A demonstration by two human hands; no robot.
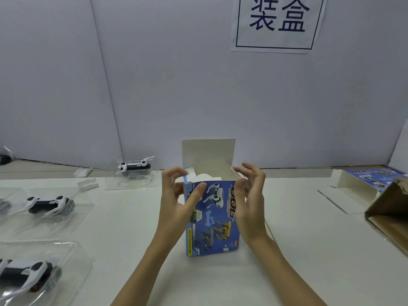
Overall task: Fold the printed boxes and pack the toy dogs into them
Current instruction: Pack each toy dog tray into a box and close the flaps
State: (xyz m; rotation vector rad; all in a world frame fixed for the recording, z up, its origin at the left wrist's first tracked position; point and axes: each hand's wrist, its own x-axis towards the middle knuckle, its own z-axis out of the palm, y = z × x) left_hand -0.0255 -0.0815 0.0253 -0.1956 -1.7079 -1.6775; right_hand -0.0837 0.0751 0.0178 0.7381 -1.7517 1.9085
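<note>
A blue printed box (pixel 217 219) stands upright on the white table (pixel 309 250), its top open and its grey lid flap (pixel 208 154) sticking straight up. My left hand (pixel 178 202) holds the box's left side, thumb across the printed front and fingertips at the left top flap. On the right edge, my right hand (pixel 250 202) has its fingers curled at the right top flap. Black-and-white toy dogs in clear plastic trays lie to the left: one at the back (pixel 134 166), one mid-left (pixel 49 204), one at the front left (pixel 26 274).
A flat unfolded printed box (pixel 362 184) lies at the far right beside a brown cardboard carton (pixel 388 215). Small clear plastic pieces (pixel 87 184) sit near the back left. A white wall with a paper sign (pixel 278 23) rises behind the table.
</note>
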